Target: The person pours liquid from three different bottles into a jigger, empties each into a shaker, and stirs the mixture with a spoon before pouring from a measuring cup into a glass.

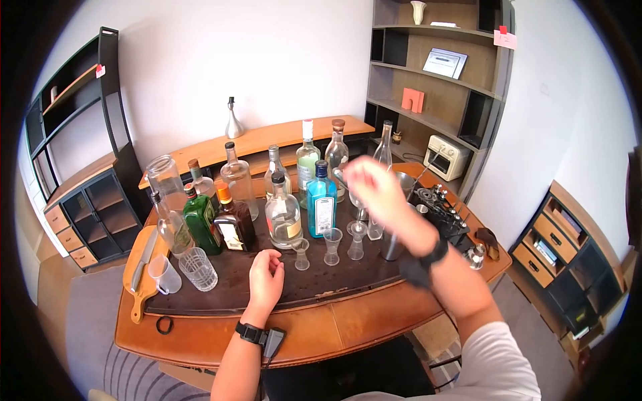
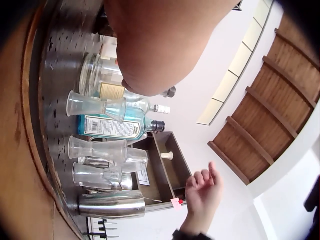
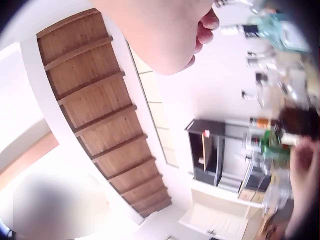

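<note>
My left hand (image 1: 265,277) rests near the table's front edge, fingers loosely curled and nothing held. A small clear jigger (image 1: 302,255) stands just right of it, beyond which are two more, the middle jigger (image 1: 332,246) and the right jigger (image 1: 356,241). Behind the left hand is a clear bottle with a black cap (image 1: 284,220). My right hand (image 1: 376,189) is raised above the table's right half, in front of several bottles. Seen from the left wrist, that right hand (image 2: 204,192) has loosely bent fingers with nothing in them. A blue bottle (image 1: 322,207) stands to its left.
At left, a knife (image 1: 143,264) lies on a wooden board (image 1: 138,304) beside a plastic cup (image 1: 165,275) and a cut-glass tumbler (image 1: 198,269). Green (image 1: 202,220) and brown (image 1: 234,224) bottles stand behind. A metal shaker (image 2: 112,204) and dark bar tools (image 1: 441,214) occupy the right.
</note>
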Motion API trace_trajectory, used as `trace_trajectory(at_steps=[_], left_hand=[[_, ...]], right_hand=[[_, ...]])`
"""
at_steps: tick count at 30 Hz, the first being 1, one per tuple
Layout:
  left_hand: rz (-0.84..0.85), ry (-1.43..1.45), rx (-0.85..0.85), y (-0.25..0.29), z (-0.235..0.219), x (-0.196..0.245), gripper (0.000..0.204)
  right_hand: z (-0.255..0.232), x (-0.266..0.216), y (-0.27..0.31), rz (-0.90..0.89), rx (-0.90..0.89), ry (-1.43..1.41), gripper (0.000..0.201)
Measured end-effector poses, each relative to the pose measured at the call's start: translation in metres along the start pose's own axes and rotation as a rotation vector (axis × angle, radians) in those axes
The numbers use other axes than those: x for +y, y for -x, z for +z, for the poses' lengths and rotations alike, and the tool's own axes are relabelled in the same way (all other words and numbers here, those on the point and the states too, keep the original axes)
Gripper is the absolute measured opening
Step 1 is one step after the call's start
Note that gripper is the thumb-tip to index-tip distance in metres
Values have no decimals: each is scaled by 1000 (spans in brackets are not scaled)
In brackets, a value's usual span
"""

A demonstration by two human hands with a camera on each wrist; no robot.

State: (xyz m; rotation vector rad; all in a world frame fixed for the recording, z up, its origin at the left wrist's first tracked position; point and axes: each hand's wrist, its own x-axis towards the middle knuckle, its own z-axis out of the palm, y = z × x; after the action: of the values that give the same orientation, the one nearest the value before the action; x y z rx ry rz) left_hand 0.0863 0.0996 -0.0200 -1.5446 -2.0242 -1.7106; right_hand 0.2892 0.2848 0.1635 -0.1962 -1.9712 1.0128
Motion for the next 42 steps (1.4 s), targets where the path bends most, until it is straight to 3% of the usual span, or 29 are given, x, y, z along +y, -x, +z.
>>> trace_trajectory(at_steps=[3, 7, 10, 11, 14, 15, 18, 20, 23, 27, 31, 36, 42], left_hand=[[-7, 11, -18, 0, -1, 6, 24], [-13, 11, -25, 0, -2, 5, 21], [5, 14, -26, -1, -1, 3, 20], [-5, 8, -28, -1, -2, 4, 19], [-81, 8, -46, -2, -4, 8, 20], [-70, -2, -50, -1, -3, 7, 20], [-52, -13, -68, -1, -1, 3, 21], [-77, 5, -97, -1, 1, 5, 21], [-82, -3, -116, 1, 3, 5, 23], [-100, -46, -130, 0, 0, 9, 23], [-125, -22, -147, 1, 0, 10, 22], [-139, -22, -159, 0, 0, 11, 22], [-138, -49, -147, 1, 2, 7, 21]], right_hand=[[-25, 42, -106, 236, -8, 170, 12], [-35, 103, -188, 557, -39, 650, 30], [-27, 143, -205, 680, 83, 574, 33], [-29, 152, -213, 743, -33, 682, 31], [-34, 193, -220, 785, -87, 415, 27], [-31, 175, -213, 879, -144, 261, 32], [-41, 245, -235, 629, -218, 272, 31], [-45, 259, -237, 619, -233, 191, 28], [-47, 233, -227, 628, -225, 173, 28], [-49, 238, -236, 663, -145, 394, 59], [-33, 229, -226, 589, 16, 515, 61], [-22, 227, -221, 529, 67, 587, 58], [-14, 176, -200, 554, 188, 868, 57]])
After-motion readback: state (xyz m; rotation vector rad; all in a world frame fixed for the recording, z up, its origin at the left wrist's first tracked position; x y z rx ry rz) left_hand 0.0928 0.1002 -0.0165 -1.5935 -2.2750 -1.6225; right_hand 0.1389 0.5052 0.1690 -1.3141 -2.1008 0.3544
